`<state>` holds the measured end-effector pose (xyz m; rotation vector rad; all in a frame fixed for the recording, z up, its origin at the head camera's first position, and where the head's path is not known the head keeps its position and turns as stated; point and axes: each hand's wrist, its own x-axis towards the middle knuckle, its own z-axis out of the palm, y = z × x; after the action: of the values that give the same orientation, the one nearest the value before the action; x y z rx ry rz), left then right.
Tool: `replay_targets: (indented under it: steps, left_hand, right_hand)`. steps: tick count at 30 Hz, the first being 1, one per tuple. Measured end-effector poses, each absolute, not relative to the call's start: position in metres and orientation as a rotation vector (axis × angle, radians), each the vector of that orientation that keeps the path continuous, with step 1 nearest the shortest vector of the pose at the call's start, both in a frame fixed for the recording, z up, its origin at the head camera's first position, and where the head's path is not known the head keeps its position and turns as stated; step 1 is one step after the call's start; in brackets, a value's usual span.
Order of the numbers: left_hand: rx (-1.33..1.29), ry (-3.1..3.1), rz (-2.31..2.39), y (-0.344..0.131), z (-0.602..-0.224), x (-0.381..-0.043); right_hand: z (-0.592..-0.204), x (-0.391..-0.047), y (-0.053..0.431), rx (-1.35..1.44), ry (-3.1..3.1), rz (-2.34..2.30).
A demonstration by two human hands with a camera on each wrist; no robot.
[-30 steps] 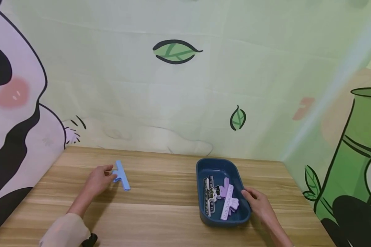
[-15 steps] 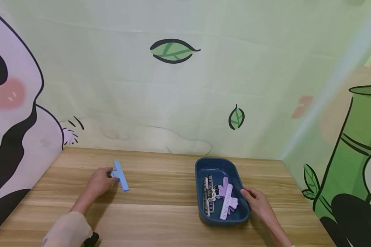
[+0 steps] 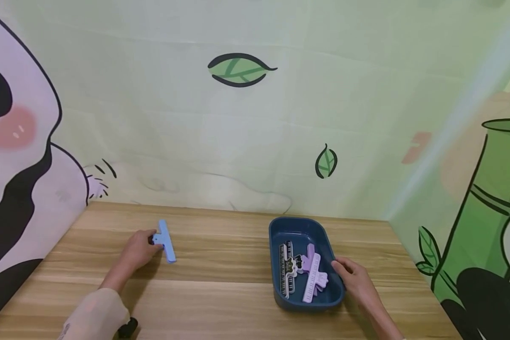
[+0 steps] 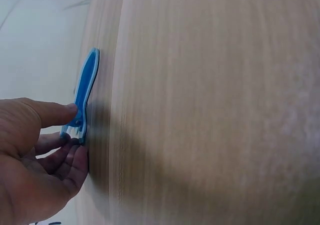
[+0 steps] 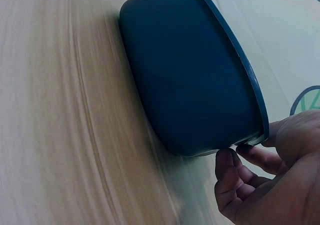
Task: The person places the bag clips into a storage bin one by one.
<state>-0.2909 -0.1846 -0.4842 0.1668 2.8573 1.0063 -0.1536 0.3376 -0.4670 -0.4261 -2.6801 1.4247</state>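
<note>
In the head view, my left hand [image 3: 137,250] pinches the handle end of a light blue bag clip [image 3: 167,242] at the left of the table. The left wrist view shows the thumb [image 4: 59,114] on one side of the clip [image 4: 87,85] and curled fingers at the other; whether it is just off the tabletop, I cannot tell. My right hand [image 3: 357,279] grips the right rim of a dark blue plastic bin [image 3: 301,307], thumb on the rim, fingers under it. Inside lie two purple clips [image 3: 312,278] and two black-and-white clips [image 3: 284,274], partly overlapping.
The bin stands on a wood-grain table [image 3: 212,302], right of centre. Behind the table hangs a pale green printed backdrop [image 3: 174,118] with leaves, a panda and bamboo, which meets the table's back edge.
My left fingers have curled in more closely round the blue clip's handle. The clip has barely shifted. My right hand and the bin stay as they were.
</note>
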Motion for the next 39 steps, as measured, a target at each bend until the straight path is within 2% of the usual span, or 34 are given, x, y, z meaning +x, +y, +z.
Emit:
replay_targets:
  steps: [19,39]
  left_hand:
    - [0.24,2.893,1.098,-0.19,-0.484,-0.287]
    - [0.26,2.839,1.156,-0.185,-0.459,-0.28]
  right_hand:
    - [-0.466,-0.154,0.336,-0.454,-2.684,1.421]
    - [-0.466,-0.153,0.335,-0.476,-2.686,1.455]
